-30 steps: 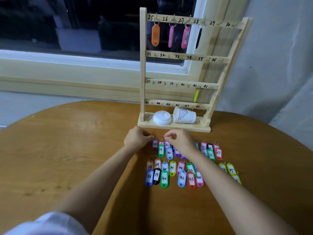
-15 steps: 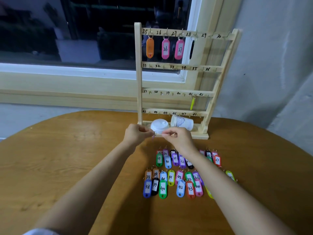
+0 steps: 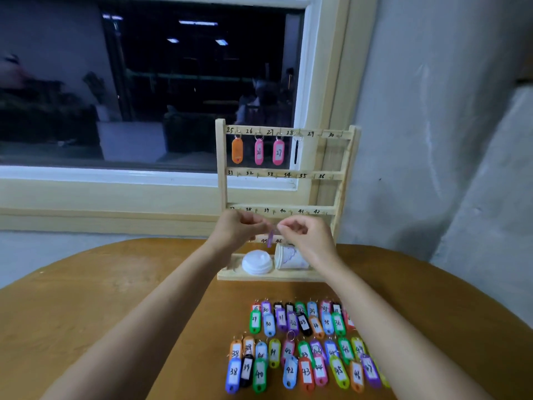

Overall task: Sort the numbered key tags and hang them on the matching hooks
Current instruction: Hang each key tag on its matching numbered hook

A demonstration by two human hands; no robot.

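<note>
A wooden hook rack [image 3: 221, 180] with numbered bars stands at the table's far edge. On its top bar hang an orange tag [image 3: 237, 150], two pink tags [image 3: 278, 152] marked 26 and 27, and a dark tag [image 3: 296, 151] seen edge-on. My left hand [image 3: 238, 230] and my right hand [image 3: 307, 235] are raised in front of the rack's third bar and together pinch a purple key tag [image 3: 270, 238] by its ring. The tag dangles between them. Several coloured numbered tags [image 3: 305, 345] lie in rows on the table near me.
A white lid [image 3: 256, 261] and a paper cup [image 3: 290, 257] on its side lie on the rack's base shelf. The round wooden table [image 3: 115, 298] stands before a dark window [image 3: 144, 82]. A grey wall [image 3: 432, 140] is at the right.
Both hands rose from the rows of tags on the table to the rack's third bar, carrying the purple tag. The camera tilted upward.
</note>
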